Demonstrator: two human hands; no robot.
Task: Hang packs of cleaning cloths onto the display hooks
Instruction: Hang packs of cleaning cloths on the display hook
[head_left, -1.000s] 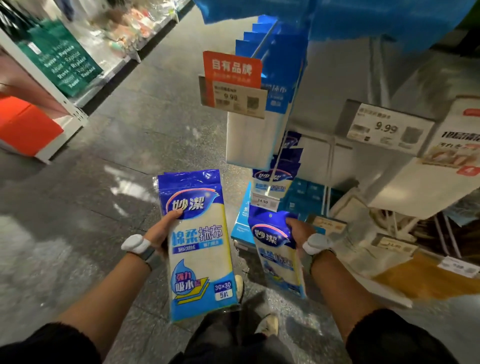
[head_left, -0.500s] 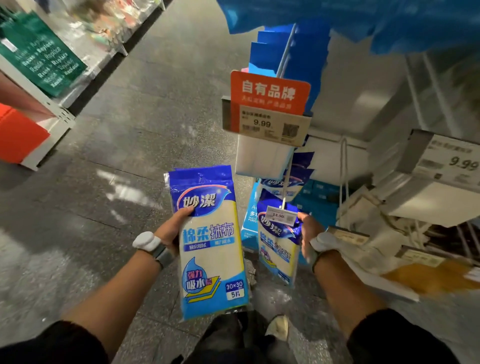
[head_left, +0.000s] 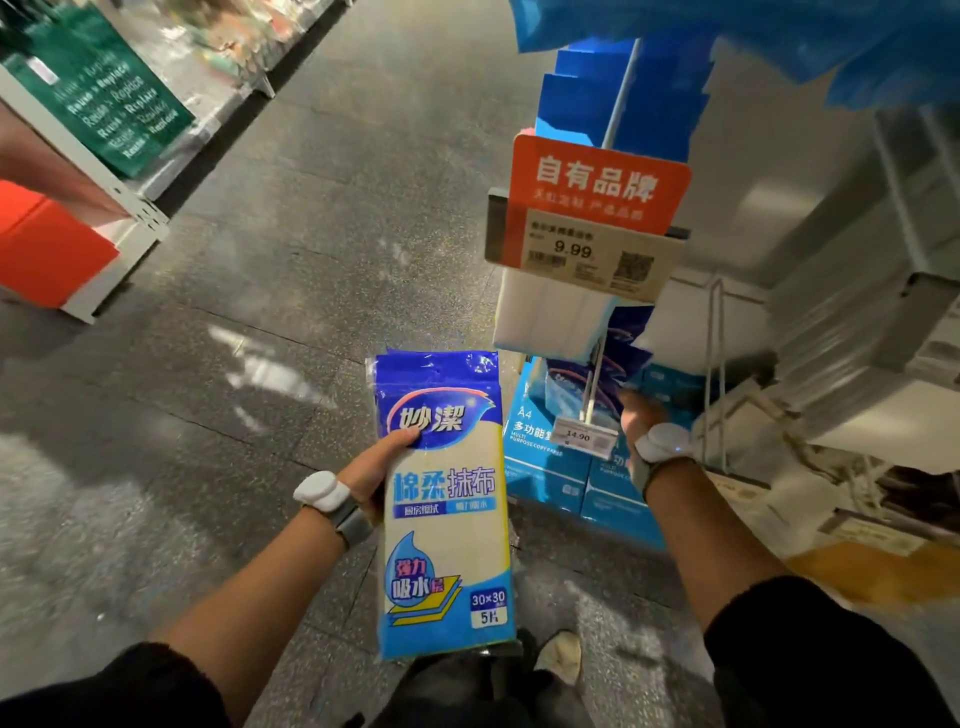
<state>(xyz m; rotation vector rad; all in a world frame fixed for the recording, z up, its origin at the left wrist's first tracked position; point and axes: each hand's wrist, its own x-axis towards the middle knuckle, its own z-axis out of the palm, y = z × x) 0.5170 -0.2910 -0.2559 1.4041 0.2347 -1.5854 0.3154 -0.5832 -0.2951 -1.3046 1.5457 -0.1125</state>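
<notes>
Packaging looks light, soft and slippery: left hand grips the blue-and-cream plastic cloth pack mid-edge; better pinch its top header. Hold of right hand unclear.

Glossy crinkled plastic wrap on the pack, pale cloth showing through, polished speckled stone floor catching glare, thin shiny metal hook, matt orange card sign, smooth blue cardboard boxes

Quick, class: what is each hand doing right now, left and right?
Left hand: holds a pack of cleaning cloths.
Right hand: at the hung packs; grip cannot be told.
</notes>
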